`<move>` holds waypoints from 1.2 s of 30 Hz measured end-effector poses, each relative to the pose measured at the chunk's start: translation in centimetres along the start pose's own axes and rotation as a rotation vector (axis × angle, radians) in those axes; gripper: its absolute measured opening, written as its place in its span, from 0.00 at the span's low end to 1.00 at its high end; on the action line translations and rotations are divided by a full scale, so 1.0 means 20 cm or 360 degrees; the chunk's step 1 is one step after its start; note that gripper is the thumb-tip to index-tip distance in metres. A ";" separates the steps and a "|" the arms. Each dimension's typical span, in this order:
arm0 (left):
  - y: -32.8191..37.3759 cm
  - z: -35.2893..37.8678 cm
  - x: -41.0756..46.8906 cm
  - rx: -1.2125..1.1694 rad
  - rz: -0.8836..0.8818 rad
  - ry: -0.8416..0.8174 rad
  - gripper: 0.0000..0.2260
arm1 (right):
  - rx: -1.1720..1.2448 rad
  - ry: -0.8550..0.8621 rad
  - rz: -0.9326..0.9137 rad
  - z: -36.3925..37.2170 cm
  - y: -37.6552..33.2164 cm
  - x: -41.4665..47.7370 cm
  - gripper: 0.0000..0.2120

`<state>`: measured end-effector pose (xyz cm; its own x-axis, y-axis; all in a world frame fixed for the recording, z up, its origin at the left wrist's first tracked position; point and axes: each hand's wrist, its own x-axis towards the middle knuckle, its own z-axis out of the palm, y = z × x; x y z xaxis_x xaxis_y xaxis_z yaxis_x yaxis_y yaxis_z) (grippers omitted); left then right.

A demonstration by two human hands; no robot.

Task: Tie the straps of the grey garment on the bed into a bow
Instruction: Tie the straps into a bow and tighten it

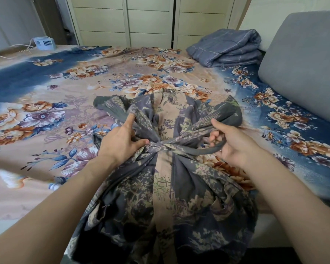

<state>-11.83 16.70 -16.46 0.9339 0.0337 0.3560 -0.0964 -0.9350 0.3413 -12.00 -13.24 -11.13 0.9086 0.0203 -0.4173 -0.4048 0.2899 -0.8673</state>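
Note:
The grey patterned garment (166, 197) lies bunched on the floral bed sheet (46, 111), hanging over the near edge. Its two wide straps cross at a knot (161, 144) in the middle. The left strap (120, 105) fans up and to the left, and my left hand (122, 140) pinches it beside the knot with the index finger stretched along the cloth. The right strap (227, 115) loops up to the right. My right hand (234, 143) grips that loop, fingers curled around a dark rolled edge of it.
A folded blue-grey quilt (229, 47) lies at the far right of the bed. A grey padded headboard (303, 69) rises on the right. A small pale-blue fan (44, 42) with a white cable sits at the far left. Cream wardrobe doors (149, 20) stand behind the bed.

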 end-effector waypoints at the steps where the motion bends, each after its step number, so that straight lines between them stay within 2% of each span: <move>1: 0.02 -0.01 0.01 0.0019 -0.0060 0.0065 0.32 | 0.0074 -0.0052 0.0011 0.00 -0.01 0.00 0.11; 4: 0.04 -0.04 0.05 -0.0051 -0.0247 0.0108 0.34 | -0.0044 -0.0013 0.0001 -0.03 -0.01 0.00 0.11; 8: 0.00 -0.02 0.02 -0.0158 -0.0248 -0.0115 0.36 | -0.0378 0.0137 -0.0001 -0.06 0.02 0.00 0.12; 11: -0.05 0.01 -0.01 -0.0169 -0.0220 -0.0212 0.44 | -0.0563 0.0221 0.0037 -0.08 0.03 0.01 0.09; 13: -0.09 0.03 -0.01 -0.0161 -0.0219 -0.0234 0.50 | -0.0866 0.0315 0.0015 -0.10 0.03 0.02 0.03; 16: -0.11 0.06 -0.01 -0.0158 -0.0224 -0.0263 0.52 | -0.1250 0.0412 -0.0128 -0.14 0.03 0.04 0.09; 17: -0.09 0.06 -0.02 -0.0138 -0.0225 -0.0273 0.49 | -0.1296 0.0424 -0.0171 -0.15 0.03 0.04 0.09; 19: -0.07 0.06 -0.02 -0.0107 -0.0251 -0.0251 0.37 | -0.1249 0.0405 -0.0161 -0.14 0.04 0.03 0.06; 21: -0.07 0.07 -0.02 -0.0108 -0.0270 -0.0223 0.30 | -0.0967 0.0280 -0.0045 -0.12 0.04 0.03 0.04; 25: -0.07 0.07 -0.02 -0.0157 -0.0267 -0.0244 0.29 | -0.0326 0.0059 0.0076 -0.12 0.04 0.03 0.09; 28: -0.08 0.08 -0.02 -0.0203 -0.0261 -0.0250 0.30 | -0.0220 0.0012 0.0039 -0.14 0.04 0.05 0.07; 29: -0.08 0.08 -0.02 -0.0221 -0.0257 -0.0266 0.30 | -0.0386 0.0047 -0.0046 -0.15 0.04 0.06 0.06; 32: -0.11 0.09 -0.01 -0.0230 -0.0205 -0.0306 0.32 | -0.1218 0.0184 -0.0455 -0.18 0.05 0.07 0.07; 34: -0.13 0.10 0.00 -0.0225 -0.0171 -0.0301 0.38 | -0.1543 0.0209 -0.0656 -0.20 0.05 0.08 0.09; 36: -0.14 0.10 0.00 -0.0244 -0.0142 -0.0296 0.39 | -0.1851 0.0249 -0.0738 -0.22 0.05 0.09 0.13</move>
<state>-10.82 18.67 -19.19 0.9870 0.0351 0.1570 -0.0484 -0.8662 0.4974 -11.15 -17.08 -13.93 0.9995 0.0060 0.0308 0.0242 -0.7739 -0.6329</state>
